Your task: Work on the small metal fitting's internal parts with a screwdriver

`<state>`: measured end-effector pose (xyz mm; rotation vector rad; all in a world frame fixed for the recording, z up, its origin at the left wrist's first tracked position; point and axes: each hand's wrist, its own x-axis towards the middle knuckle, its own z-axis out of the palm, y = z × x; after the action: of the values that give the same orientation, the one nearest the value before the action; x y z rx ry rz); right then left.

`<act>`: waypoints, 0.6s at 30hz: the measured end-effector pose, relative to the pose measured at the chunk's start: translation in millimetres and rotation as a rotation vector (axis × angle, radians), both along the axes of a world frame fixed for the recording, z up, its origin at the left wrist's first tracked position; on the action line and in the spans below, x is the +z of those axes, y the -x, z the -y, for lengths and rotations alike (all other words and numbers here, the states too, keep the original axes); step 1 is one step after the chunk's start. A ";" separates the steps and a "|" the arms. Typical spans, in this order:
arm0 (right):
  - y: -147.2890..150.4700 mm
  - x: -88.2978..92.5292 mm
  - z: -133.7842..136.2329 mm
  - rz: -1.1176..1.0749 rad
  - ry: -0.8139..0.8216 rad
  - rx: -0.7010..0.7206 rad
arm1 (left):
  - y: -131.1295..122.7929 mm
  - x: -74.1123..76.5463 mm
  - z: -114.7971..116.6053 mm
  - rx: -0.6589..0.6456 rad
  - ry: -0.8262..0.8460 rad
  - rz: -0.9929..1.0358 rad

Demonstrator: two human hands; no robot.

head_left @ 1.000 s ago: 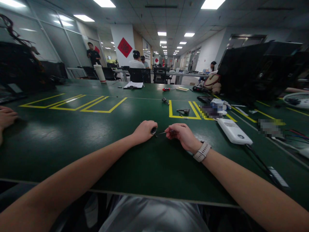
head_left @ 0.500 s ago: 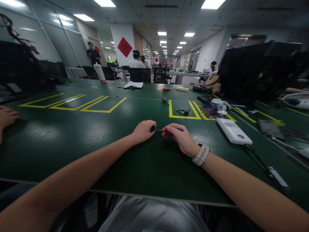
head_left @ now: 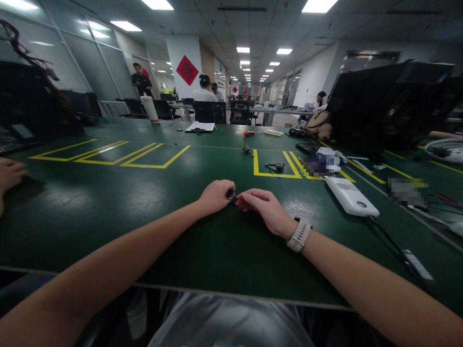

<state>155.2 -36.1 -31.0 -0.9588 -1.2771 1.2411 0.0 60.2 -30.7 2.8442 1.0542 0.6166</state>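
My left hand [head_left: 216, 196] is wrapped round a small dark metal cylinder whose open, hollow end [head_left: 229, 193] faces me. Close by on the right, my right hand [head_left: 262, 205] has thumb and forefinger pinched on a thin tool, mostly hidden by the fingers. Its tip seems to be right beside the cylinder's rim; whether it touches cannot be told. Beyond my hands, a dark metal piece with a round head and narrow shaft [head_left: 275, 166] lies inside a yellow taped outline. A similar dark piece [head_left: 248, 151] rests just outside that outline.
A white box-shaped device [head_left: 350, 196] with a black cable lies to the right on the green table [head_left: 108, 212]. Farther back are a red screwdriver [head_left: 249, 133], a clipboard [head_left: 200, 126] and a white bottle [head_left: 150, 109]. Another person's hand [head_left: 12, 173] rests at the left edge.
My right hand has moved slightly left and down, closer to the cylinder. The thin shaft that showed between my hands is now mostly hidden. My left hand has barely moved.
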 end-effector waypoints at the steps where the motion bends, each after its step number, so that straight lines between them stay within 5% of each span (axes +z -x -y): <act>1: 0.0 -0.4 0.1 -0.027 0.010 0.027 | 0.1 0.3 0.1 0.001 0.005 0.001; 7: -2.8 1.2 -0.4 -0.068 -0.004 0.011 | 0.7 -1.0 -0.9 -0.019 0.015 0.009; 15: -2.5 8.5 2.4 0.354 -0.236 -0.146 | 1.0 -2.7 -2.1 -0.067 -0.015 -0.019; 18: -3.1 5.8 -0.3 0.269 -0.161 -0.112 | 0.9 -2.2 -1.8 -0.102 -0.050 -0.045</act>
<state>158.3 -35.9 -25.2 -1.0893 -1.4864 0.9297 -0.9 62.0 -32.9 2.9458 0.9053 0.5811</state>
